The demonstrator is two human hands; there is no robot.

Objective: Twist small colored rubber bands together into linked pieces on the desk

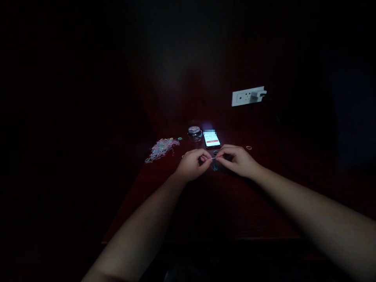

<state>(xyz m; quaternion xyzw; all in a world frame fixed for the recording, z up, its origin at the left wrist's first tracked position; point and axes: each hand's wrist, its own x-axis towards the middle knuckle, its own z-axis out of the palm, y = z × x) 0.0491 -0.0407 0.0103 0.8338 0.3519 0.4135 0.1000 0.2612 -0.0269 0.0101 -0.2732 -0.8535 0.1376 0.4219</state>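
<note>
My left hand (194, 163) and my right hand (238, 159) are both closed in a pinch, their fingertips almost meeting over the table. A thin pale rubber band (214, 158) is stretched across the small gap between them, with each hand gripping one end. Just below the fingertips is a small blue looped band (215, 167); whether it hangs or lies on the table I cannot tell. A dark greenish band (215, 152) lies behind the hands, close to the lit phone (212, 139).
A heap of small coloured rubber bands (163, 149) lies to the left. Behind my left hand stands a clear round jar (194, 134). One orange band (248, 147) lies at right on the dark red table (205, 211). A wall socket (242, 97) holds a white plug (258, 94).
</note>
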